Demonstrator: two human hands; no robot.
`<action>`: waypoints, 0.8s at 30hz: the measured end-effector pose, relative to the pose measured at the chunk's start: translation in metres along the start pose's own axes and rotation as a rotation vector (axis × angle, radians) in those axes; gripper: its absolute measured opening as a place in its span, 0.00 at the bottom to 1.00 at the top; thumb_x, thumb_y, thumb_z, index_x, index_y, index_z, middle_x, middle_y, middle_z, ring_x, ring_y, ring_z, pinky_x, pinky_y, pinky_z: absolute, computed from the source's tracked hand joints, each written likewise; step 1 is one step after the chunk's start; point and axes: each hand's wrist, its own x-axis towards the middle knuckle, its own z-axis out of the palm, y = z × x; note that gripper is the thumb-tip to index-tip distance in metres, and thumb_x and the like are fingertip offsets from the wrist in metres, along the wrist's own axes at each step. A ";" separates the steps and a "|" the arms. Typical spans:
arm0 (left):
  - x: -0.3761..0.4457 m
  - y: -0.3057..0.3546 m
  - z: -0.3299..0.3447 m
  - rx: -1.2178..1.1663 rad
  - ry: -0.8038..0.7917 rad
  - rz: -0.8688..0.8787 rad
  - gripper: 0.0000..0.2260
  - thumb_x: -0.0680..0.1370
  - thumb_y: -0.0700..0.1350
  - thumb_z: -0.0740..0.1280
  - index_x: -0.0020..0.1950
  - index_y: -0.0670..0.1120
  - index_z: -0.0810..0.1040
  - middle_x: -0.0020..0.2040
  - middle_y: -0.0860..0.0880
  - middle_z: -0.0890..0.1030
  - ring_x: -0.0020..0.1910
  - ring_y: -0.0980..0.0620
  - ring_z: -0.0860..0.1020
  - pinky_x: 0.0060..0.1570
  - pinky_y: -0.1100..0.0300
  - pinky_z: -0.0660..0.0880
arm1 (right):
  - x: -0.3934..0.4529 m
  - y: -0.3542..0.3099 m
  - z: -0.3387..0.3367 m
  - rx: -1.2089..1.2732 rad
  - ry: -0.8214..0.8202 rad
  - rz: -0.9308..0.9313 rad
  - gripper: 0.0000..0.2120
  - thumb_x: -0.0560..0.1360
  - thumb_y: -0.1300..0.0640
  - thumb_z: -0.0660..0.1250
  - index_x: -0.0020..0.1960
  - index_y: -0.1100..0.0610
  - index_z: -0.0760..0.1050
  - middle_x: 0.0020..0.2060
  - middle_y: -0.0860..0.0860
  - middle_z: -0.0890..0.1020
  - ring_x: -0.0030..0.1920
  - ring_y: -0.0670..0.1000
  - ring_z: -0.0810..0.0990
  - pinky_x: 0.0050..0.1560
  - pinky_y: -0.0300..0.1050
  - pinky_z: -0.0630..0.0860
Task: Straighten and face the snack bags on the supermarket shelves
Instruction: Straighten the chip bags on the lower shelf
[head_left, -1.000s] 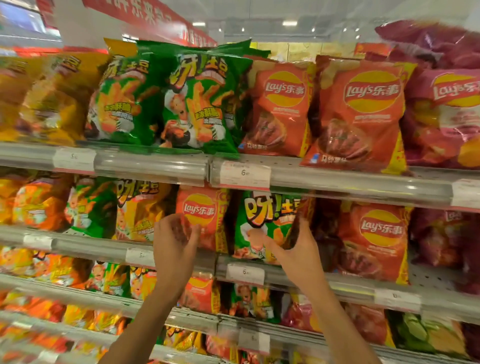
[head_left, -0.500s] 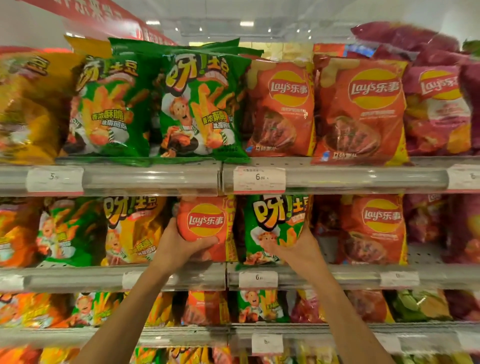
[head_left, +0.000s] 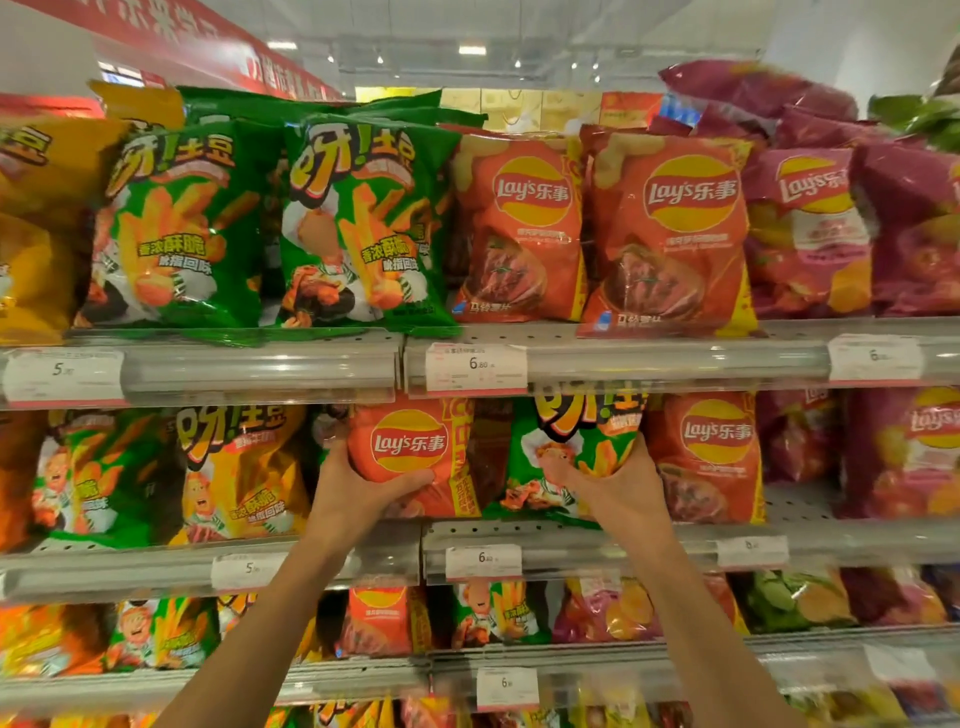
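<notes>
You see white price tags clipped along the shelf rails: one reading 6.80 (head_left: 476, 368), another starting with 5 (head_left: 63, 375) at far left. A red banner (head_left: 171, 36) with white characters runs overhead at upper left, and ceiling lights (head_left: 471, 50) glow beyond it.

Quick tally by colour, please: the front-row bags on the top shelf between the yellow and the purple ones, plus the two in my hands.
Green foil potato-stick bags: 3, two on the top shelf at and, one in the right hand at.
Orange-red foil Lay's crisp bags: 3, two up top at and, one in the left hand at.
Total: 6
</notes>
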 end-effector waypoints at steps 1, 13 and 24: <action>-0.001 0.001 0.008 -0.008 -0.006 0.007 0.41 0.55 0.53 0.84 0.64 0.50 0.71 0.55 0.52 0.82 0.52 0.54 0.82 0.40 0.62 0.81 | -0.001 -0.001 -0.007 0.008 0.010 0.000 0.36 0.61 0.42 0.84 0.62 0.42 0.70 0.51 0.35 0.82 0.48 0.30 0.80 0.47 0.32 0.73; -0.020 0.006 0.100 0.017 -0.049 0.036 0.46 0.53 0.58 0.82 0.67 0.50 0.68 0.59 0.50 0.80 0.56 0.49 0.80 0.54 0.44 0.81 | -0.041 0.029 -0.083 -0.014 0.027 0.065 0.37 0.58 0.39 0.83 0.61 0.37 0.69 0.50 0.32 0.83 0.52 0.34 0.81 0.54 0.38 0.77; -0.024 -0.001 0.113 0.129 -0.084 -0.038 0.47 0.55 0.65 0.80 0.69 0.55 0.66 0.54 0.56 0.81 0.53 0.54 0.81 0.54 0.51 0.80 | -0.050 0.036 -0.104 0.016 -0.081 0.090 0.41 0.60 0.41 0.84 0.68 0.40 0.67 0.56 0.38 0.84 0.58 0.43 0.82 0.64 0.55 0.78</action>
